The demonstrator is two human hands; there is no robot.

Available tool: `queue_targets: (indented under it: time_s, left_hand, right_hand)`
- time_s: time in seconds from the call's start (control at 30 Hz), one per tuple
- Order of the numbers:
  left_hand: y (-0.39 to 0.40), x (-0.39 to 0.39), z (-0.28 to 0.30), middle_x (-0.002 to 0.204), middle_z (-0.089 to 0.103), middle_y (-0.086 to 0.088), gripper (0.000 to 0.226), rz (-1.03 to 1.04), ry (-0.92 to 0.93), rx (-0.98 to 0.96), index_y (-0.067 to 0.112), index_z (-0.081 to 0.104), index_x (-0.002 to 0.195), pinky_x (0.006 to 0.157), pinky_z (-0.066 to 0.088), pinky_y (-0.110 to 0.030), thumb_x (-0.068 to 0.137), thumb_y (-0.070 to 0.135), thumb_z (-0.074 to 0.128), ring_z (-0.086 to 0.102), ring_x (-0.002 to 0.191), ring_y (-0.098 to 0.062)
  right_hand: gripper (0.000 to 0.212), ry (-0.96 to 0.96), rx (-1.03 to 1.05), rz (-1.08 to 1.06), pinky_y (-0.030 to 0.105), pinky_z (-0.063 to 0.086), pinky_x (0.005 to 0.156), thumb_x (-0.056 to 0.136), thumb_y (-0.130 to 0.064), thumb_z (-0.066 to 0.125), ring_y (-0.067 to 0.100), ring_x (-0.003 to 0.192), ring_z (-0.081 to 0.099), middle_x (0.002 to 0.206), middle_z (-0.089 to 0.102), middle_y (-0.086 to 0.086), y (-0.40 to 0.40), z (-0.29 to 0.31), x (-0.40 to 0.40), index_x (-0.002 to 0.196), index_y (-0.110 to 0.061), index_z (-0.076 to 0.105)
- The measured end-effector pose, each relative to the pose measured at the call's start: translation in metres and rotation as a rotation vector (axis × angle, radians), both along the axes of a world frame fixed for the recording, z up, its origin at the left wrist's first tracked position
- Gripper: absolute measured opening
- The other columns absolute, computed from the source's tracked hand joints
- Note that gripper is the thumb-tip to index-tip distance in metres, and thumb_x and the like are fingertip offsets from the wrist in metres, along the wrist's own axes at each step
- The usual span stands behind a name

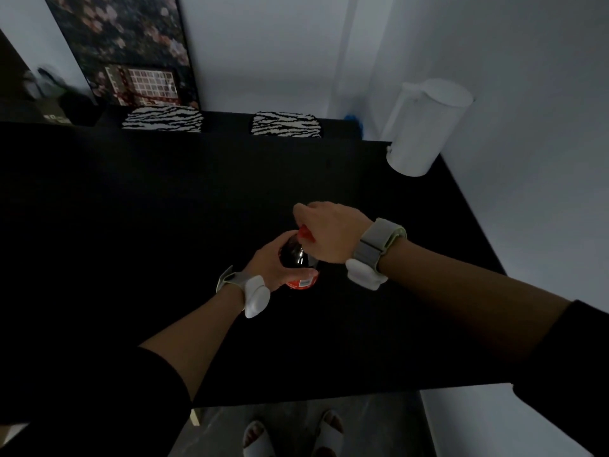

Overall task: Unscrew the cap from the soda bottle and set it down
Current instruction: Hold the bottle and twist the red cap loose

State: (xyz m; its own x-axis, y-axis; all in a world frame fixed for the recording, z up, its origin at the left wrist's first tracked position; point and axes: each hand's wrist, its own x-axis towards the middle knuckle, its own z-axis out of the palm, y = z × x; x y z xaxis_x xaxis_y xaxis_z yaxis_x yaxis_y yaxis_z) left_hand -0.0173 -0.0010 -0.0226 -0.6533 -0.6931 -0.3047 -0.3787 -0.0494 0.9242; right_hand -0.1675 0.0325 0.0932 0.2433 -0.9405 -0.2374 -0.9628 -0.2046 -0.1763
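Note:
A dark soda bottle (296,258) with a red label stands upright on the black table (164,225). My left hand (268,262) wraps around the bottle's body from the left. My right hand (326,232) comes over the top from the right, and its fingers close on the red cap (305,234), which sits on the bottle's neck. Only a sliver of the cap shows under my fingers. Both wrists wear a band with a white device.
A white kettle (425,127) stands at the table's far right corner. Two zebra-patterned chair cushions (161,118) sit beyond the far edge. A framed picture leans against the wall at the back left. The near table edge runs just above my slippered feet.

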Motion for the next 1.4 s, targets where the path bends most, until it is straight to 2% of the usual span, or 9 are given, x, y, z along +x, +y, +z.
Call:
queue_targets:
  time_s: [0.17, 0.3, 0.53, 0.7, 0.9, 1.03, 1.13, 1.23, 1.4]
  left_hand:
    - [0.000, 0.001, -0.001, 0.132, 0.058, 0.013, 0.079, -0.005, 0.006, 0.010, 0.033, 0.047, 0.139, 0.102, 0.038, -0.029, 0.069, 0.035, 0.086, 0.052, 0.123, -0.006]
    - [0.000, 0.001, -0.001, 0.128, 0.057, 0.018, 0.069, 0.002, 0.005, -0.006, 0.036, 0.052, 0.130, 0.103, 0.037, -0.030, 0.070, 0.032, 0.085, 0.051, 0.120, -0.001]
    - [0.001, -0.001, 0.005, 0.135, 0.055, 0.009, 0.084, -0.017, -0.024, 0.045, 0.029, 0.043, 0.142, 0.107, 0.036, -0.036, 0.070, 0.031, 0.084, 0.049, 0.127, -0.012]
    - [0.001, -0.003, 0.005, 0.130, 0.056, 0.013, 0.072, -0.019, -0.028, -0.013, 0.034, 0.049, 0.133, 0.109, 0.035, -0.039, 0.070, 0.033, 0.084, 0.049, 0.127, -0.011]
    - [-0.003, -0.002, 0.005, 0.137, 0.055, 0.008, 0.091, -0.025, -0.043, 0.050, 0.030, 0.043, 0.142, 0.109, 0.037, -0.040, 0.062, 0.041, 0.086, 0.049, 0.129, -0.014]
    - [-0.001, -0.001, 0.004, 0.134, 0.057, 0.009, 0.080, -0.020, -0.032, 0.042, 0.028, 0.046, 0.139, 0.101, 0.038, -0.029, 0.069, 0.031, 0.085, 0.050, 0.126, -0.011]
    - [0.000, -0.001, 0.004, 0.133, 0.056, 0.009, 0.080, -0.016, -0.026, 0.066, 0.029, 0.045, 0.140, 0.103, 0.039, -0.032, 0.070, 0.029, 0.085, 0.051, 0.124, -0.010]
    - [-0.003, 0.000, 0.005, 0.135, 0.056, 0.008, 0.085, -0.032, -0.018, 0.082, 0.029, 0.043, 0.142, 0.108, 0.037, -0.038, 0.068, 0.031, 0.085, 0.051, 0.127, -0.013]
    - [0.000, -0.002, 0.004, 0.122, 0.056, 0.018, 0.072, -0.012, -0.031, 0.018, 0.030, 0.049, 0.134, 0.092, 0.036, -0.023, 0.072, 0.028, 0.084, 0.051, 0.114, -0.003]
  right_hand:
    - [0.052, 0.079, -0.023, -0.061, 0.026, 0.043, 0.053, 0.085, -0.062, 0.049, 0.013, 0.070, 0.056, 0.090, 0.054, -0.003, 0.002, 0.001, -0.003, 0.118, -0.022, 0.040]
    - [0.040, 0.105, -0.118, -0.071, 0.023, 0.039, 0.048, 0.091, -0.060, 0.043, 0.009, 0.054, 0.048, 0.067, 0.048, -0.006, 0.000, -0.002, -0.001, 0.091, -0.020, 0.045]
    - [0.049, 0.079, -0.024, 0.017, 0.025, 0.038, 0.050, 0.088, -0.051, 0.050, 0.010, 0.064, 0.050, 0.094, 0.050, -0.002, 0.002, 0.005, -0.002, 0.126, -0.023, 0.037]
    - [0.043, 0.111, -0.123, -0.036, 0.024, 0.040, 0.047, 0.092, -0.059, 0.042, 0.009, 0.052, 0.049, 0.067, 0.050, -0.007, 0.000, -0.001, -0.003, 0.103, -0.017, 0.048]
    - [0.052, 0.089, -0.047, -0.003, 0.025, 0.039, 0.050, 0.087, -0.054, 0.048, 0.010, 0.065, 0.049, 0.095, 0.050, -0.002, 0.003, 0.003, -0.002, 0.127, -0.022, 0.037]
    - [0.042, 0.091, -0.081, -0.042, 0.024, 0.038, 0.048, 0.091, -0.058, 0.043, 0.012, 0.060, 0.052, 0.076, 0.052, -0.004, 0.002, -0.003, -0.002, 0.105, -0.019, 0.045]
    - [0.026, 0.038, -0.021, 0.003, 0.023, 0.037, 0.050, 0.092, -0.046, 0.048, 0.011, 0.063, 0.049, 0.085, 0.053, -0.002, 0.001, -0.003, -0.003, 0.102, -0.023, 0.041]
    - [0.054, 0.085, -0.016, 0.001, 0.023, 0.036, 0.050, 0.085, -0.058, 0.051, 0.010, 0.068, 0.047, 0.099, 0.046, -0.004, 0.002, -0.003, -0.003, 0.126, -0.025, 0.038]
    - [0.038, 0.064, -0.087, -0.033, 0.022, 0.040, 0.050, 0.093, -0.056, 0.042, 0.009, 0.059, 0.051, 0.073, 0.050, -0.006, 0.000, -0.008, -0.002, 0.102, -0.020, 0.049]
